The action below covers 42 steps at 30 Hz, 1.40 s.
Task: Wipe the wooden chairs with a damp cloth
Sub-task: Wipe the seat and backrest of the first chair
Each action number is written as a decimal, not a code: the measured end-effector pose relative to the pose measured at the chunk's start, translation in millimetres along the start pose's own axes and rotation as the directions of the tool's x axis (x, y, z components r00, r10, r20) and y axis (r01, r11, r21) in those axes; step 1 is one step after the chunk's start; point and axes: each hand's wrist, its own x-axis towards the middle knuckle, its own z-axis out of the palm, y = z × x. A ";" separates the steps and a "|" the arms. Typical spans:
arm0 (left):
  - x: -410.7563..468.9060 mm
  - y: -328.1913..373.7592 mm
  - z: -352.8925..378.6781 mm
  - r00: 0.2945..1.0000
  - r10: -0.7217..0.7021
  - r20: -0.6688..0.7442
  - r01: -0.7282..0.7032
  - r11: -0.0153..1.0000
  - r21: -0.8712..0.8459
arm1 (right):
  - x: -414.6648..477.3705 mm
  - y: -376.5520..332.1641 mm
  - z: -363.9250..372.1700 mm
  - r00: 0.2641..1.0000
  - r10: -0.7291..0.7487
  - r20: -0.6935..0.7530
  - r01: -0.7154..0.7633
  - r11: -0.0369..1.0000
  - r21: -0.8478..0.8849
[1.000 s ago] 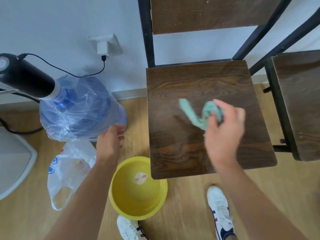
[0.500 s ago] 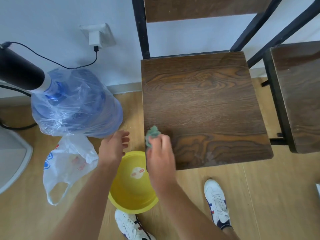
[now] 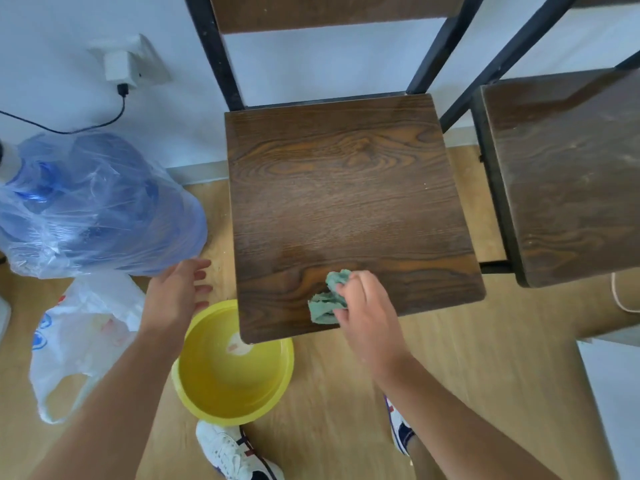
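A dark wooden chair seat [image 3: 343, 188] on a black metal frame stands against the wall in front of me. My right hand [image 3: 367, 313] grips a crumpled green cloth [image 3: 329, 299] and presses it on the seat near the front edge. My left hand [image 3: 176, 292] hovers with relaxed fingers over the floor, left of the seat, holding nothing. A second wooden chair seat [image 3: 568, 168], dusty on top, stands at the right.
A yellow basin [image 3: 211, 393] sits on the floor partly under the seat's front left corner. A blue water jug in clear plastic [image 3: 93, 206] and a white plastic bag [image 3: 79, 334] lie at the left. My white shoes [image 3: 232, 452] are below.
My right hand with the cloth swept from the middle of the seat to its front left corner, then moved right along the front edge. My left hand stayed beside the jug.
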 end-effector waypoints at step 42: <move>-17.6 2.4 11.5 0.984 0.093 0.155 -0.107 0.991 0.082 | -21.7 89.6 -44.1 0.947 0.318 -0.049 -0.322 0.933 -0.160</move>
